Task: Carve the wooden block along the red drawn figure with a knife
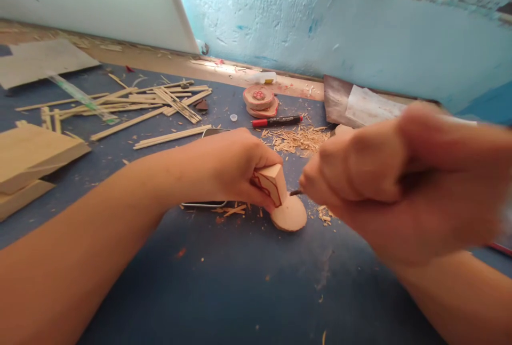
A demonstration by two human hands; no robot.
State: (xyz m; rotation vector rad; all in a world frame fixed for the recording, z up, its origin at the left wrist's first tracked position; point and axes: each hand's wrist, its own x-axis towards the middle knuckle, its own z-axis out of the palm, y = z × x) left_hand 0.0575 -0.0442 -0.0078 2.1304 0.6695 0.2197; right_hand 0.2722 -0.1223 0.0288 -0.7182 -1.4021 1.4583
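Observation:
Near the middle of the table, my left hand (240,166) is closed around a pale wooden block (273,182) with red outlines drawn on its face. A rounded, disc-like wooden end (290,214) shows just below the block; I cannot tell whether the two are one piece. My right hand (360,174), smeared by motion, is wrapped around a carving tool. Only the tool's dark metal tip (296,192) sticks out, close beside the block where it meets the round end. The tool's handle is hidden in my fist.
Wood shavings (298,139) lie behind my hands. A red marker (277,121) and stacked round wooden pieces (260,101) stand farther back. Thin wooden sticks (160,101) and thick boards (38,155) are on the left. A metal-rimmed tray (206,205) is partly under my left arm.

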